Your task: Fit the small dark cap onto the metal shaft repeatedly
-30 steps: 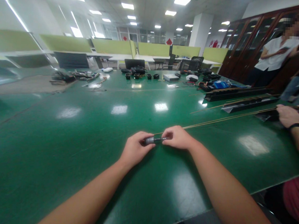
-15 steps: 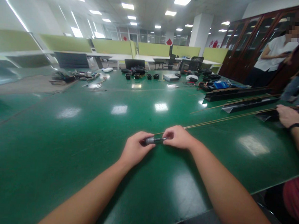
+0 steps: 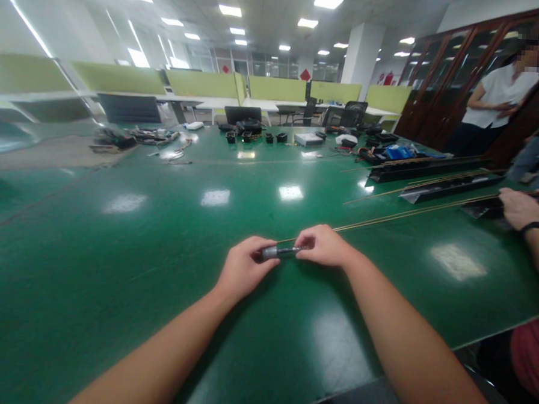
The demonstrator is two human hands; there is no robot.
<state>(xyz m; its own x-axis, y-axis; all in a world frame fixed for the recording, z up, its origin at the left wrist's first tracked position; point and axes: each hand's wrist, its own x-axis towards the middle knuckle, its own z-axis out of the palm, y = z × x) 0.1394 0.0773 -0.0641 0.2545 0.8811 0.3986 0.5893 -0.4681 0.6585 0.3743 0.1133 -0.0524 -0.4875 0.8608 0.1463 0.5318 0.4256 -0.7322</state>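
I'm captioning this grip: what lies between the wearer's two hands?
In the head view, a slim dark shaft runs from the grey cylinder in the left hand to the right hand; a thin yellowish rod shows beyond it.

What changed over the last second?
The right hand shifted slightly rightward, away from the left hand, still pinching the thin dark end of the silver-and-black cylindrical part. The person in the white shirt lowered their hands a little. Nothing visibly released or newly grasped. The left hand's grip and the co-worker's hand stayed put.
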